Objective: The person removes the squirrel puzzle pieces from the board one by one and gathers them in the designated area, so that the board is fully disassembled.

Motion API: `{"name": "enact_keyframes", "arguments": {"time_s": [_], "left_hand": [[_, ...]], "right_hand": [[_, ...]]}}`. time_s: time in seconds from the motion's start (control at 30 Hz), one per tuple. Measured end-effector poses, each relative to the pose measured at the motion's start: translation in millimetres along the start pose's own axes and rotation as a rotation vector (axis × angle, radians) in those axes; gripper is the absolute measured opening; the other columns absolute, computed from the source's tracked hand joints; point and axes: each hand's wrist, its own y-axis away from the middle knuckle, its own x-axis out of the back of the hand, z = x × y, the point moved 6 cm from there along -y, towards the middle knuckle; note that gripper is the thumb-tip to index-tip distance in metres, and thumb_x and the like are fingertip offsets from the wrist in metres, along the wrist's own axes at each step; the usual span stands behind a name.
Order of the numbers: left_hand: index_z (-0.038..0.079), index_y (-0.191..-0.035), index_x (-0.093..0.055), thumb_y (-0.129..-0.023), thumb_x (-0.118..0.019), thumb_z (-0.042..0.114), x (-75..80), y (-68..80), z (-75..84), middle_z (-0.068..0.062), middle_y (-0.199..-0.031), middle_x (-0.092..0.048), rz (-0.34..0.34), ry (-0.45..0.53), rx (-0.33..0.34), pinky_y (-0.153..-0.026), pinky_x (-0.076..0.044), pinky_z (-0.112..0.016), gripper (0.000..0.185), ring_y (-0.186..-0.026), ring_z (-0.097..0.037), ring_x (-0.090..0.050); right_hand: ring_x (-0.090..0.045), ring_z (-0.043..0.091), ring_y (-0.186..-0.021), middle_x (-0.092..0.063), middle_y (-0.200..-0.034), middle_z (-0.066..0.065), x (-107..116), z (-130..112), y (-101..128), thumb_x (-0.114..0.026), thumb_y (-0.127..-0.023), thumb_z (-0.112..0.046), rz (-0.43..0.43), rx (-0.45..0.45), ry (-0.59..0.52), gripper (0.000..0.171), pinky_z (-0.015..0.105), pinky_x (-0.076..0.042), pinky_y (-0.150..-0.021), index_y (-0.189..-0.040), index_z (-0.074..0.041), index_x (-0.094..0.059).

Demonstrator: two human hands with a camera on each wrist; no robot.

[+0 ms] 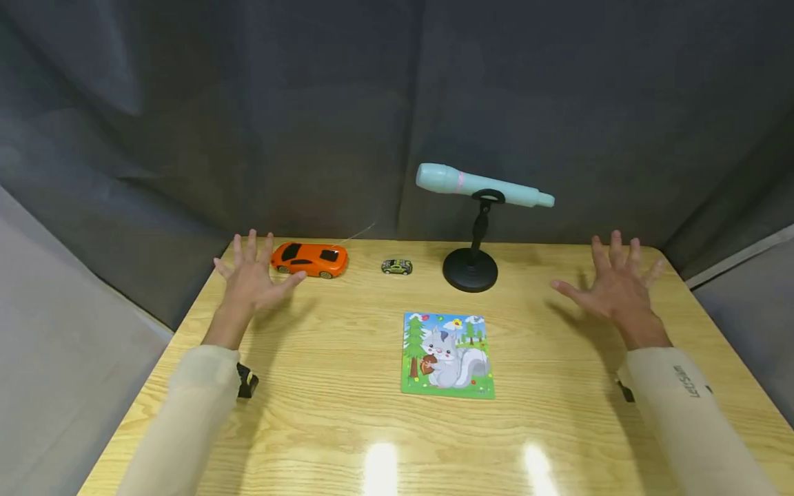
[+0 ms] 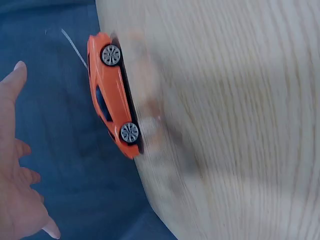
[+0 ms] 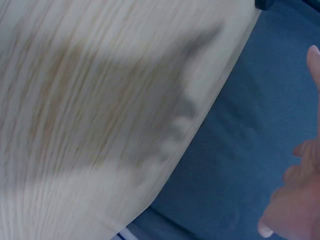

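My left hand (image 1: 251, 275) is held over the far left of the table with its fingers spread and nothing in it. Nearest to it is an orange toy car (image 1: 318, 260), seen side-on in the left wrist view (image 2: 111, 95). On the right, my right hand (image 1: 617, 289) hovers with fingers spread apart, casting a shadow on the wood. Between the hands, a squirrel picture puzzle (image 1: 446, 355) lies flat. Behind it are a small green and black toy car (image 1: 397, 266) and a light blue microphone (image 1: 490, 184) resting across a black stand (image 1: 470, 270).
The wooden table (image 1: 335, 434) ends at a dark grey curtain (image 1: 322, 124) along its back edge. A thin antenna (image 1: 356, 234) sticks up from the orange car. Grey cloth (image 1: 56, 358) hangs at the left side, and more at the right.
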Motion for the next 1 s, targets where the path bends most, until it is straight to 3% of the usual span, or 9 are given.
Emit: {"name": "enact_keyframes", "arguments": {"time_s": [0.23, 0.4, 0.6, 0.77, 1.0], "left_hand": [[0.017, -0.154, -0.002, -0.081, -0.045, 0.075, -7.3, -2.0, 31.0, -0.016, -0.160, 0.009, -0.019, 0.055, -0.048, -0.101, -0.001, -0.078, 0.103, -0.146, -0.040, 0.014], [0.016, -0.154, -0.007, -0.081, -0.050, 0.072, -14.7, -2.6, 60.7, -0.014, -0.161, 0.004, -0.055, 0.148, -0.101, -0.110, -0.005, -0.069, 0.102, -0.148, -0.035, 0.009], [0.017, -0.154, -0.011, -0.080, -0.052, 0.072, -23.9, -1.3, 90.9, -0.008, -0.161, 0.005, -0.093, 0.150, -0.166, -0.111, -0.002, -0.067, 0.101, -0.148, -0.030, 0.009], [0.018, -0.154, -0.013, -0.080, -0.054, 0.070, -36.7, 5.3, 115.5, -0.006, -0.161, 0.003, -0.136, 0.133, -0.223, -0.111, -0.001, -0.068, 0.099, -0.149, -0.029, 0.009], [0.020, -0.154, -0.015, -0.081, -0.058, 0.065, -53.8, 18.7, 148.4, -0.006, -0.161, 0.000, -0.179, 0.085, -0.307, -0.111, -0.003, -0.067, 0.096, -0.149, -0.029, 0.008]], "right_hand": [[0.016, 0.055, -0.138, 0.015, -0.154, 0.028, -1, -20, 1, -0.047, -0.079, -0.076, -0.074, 0.025, -0.059, 0.113, 0.081, 0.013, -0.093, -0.152, -0.005, 0.002], [0.010, 0.055, -0.139, 0.012, -0.155, 0.029, -5, -36, 5, -0.050, -0.083, -0.070, -0.232, 0.047, -0.218, 0.109, 0.079, 0.009, -0.096, -0.152, -0.004, 0.002], [-0.003, 0.056, -0.139, 0.002, -0.156, 0.029, -10, -53, 11, -0.053, -0.084, -0.066, -0.339, 0.059, -0.324, 0.107, 0.074, -0.007, -0.104, -0.153, -0.007, 0.004], [-0.027, 0.052, -0.135, -0.020, -0.153, 0.029, -14, -65, 16, -0.054, -0.085, -0.064, -0.303, 0.063, -0.385, 0.103, 0.067, -0.030, -0.101, -0.154, -0.008, -0.003], [-0.052, 0.042, -0.117, -0.049, -0.136, 0.026, -17, -90, 22, -0.057, -0.090, -0.052, -0.182, 0.120, -0.444, 0.081, 0.053, -0.047, -0.089, -0.144, 0.004, -0.034]]}}
